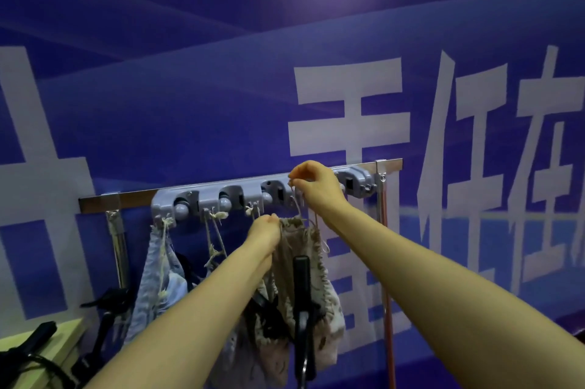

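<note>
A grey plastic hook rack (240,195) is fixed to a wooden rail on the blue wall. A beige patterned drawstring bag (304,265) hangs below its right half. My left hand (264,232) grips the gathered top of that bag. My right hand (313,186) is raised in front of the rack and pinches the bag's drawstring (297,203) near a hook. A pale blue drawstring bag (155,268) hangs from the leftmost hook. Another cord (215,236) hangs from the second hook, its bag hidden behind my left forearm.
A black upright handle (302,309) stands in front of the beige bag. Chrome brackets (118,249) hold the rail, and an orange pole (387,309) hangs at its right end. A light wooden surface (63,344) with black straps lies at the lower left.
</note>
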`<state>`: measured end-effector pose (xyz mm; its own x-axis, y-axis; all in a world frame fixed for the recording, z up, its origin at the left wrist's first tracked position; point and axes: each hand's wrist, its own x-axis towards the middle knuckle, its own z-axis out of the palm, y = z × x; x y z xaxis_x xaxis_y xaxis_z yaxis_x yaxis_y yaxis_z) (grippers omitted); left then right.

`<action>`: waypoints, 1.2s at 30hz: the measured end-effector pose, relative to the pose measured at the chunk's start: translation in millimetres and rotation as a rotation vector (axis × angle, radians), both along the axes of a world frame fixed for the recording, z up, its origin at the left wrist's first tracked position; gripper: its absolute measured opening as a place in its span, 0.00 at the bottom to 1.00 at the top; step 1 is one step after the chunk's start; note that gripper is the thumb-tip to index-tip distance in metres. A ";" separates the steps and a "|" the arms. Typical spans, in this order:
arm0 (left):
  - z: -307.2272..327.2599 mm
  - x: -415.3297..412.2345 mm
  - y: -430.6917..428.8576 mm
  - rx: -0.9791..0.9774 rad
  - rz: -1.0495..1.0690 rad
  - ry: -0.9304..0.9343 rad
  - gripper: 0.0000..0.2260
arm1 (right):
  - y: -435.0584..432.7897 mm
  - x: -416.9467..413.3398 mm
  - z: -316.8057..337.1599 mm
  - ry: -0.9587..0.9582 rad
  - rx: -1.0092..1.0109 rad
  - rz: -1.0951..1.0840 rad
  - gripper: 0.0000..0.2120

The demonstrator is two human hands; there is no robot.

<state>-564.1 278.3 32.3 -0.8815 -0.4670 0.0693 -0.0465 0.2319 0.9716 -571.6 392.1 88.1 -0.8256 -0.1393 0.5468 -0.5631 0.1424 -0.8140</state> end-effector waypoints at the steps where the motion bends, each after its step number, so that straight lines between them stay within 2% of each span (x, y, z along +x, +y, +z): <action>1: -0.4 -3.7 -0.4 0.022 -0.021 -0.005 0.18 | -2.2 -6.4 2.3 0.020 0.062 -0.015 0.07; 5: -6.2 -14.6 -3.5 0.065 -0.066 -0.004 0.16 | -8.0 -26.0 4.2 0.023 0.145 -0.068 0.08; 14: -28.7 -10.7 -8.1 0.182 -0.085 -0.019 0.17 | -11.1 -36.1 -10.0 -0.193 -0.125 0.049 0.06; 19: -30.5 -3.4 -5.1 0.178 -0.089 -0.055 0.16 | -9.4 -32.7 -17.4 -0.339 -0.153 0.090 0.16; 23: -35.3 6.2 -6.1 0.153 -0.075 -0.092 0.18 | -10.3 -19.3 -24.9 -0.247 -0.002 -0.065 0.09; 25: -33.4 15.0 -8.8 0.090 -0.042 -0.104 0.17 | -14.6 -9.3 -25.1 -0.137 0.118 -0.234 0.13; 27: -24.9 32.1 -16.0 0.087 -0.026 -0.095 0.14 | -22.7 11.1 -19.7 -0.042 0.156 -0.322 0.14; 30: -6.4 69.5 -33.4 0.152 -0.012 -0.018 0.16 | -41.4 41.8 -11.3 0.048 0.157 -0.248 0.13; 33: 10.4 128.2 -65.5 0.168 0.054 0.027 0.18 | -74.5 88.2 -6.6 0.039 0.131 -0.027 0.14; 36: 19.4 191.1 -100.3 0.161 0.122 0.048 0.18 | -106.8 133.4 -11.3 0.022 0.170 0.106 0.15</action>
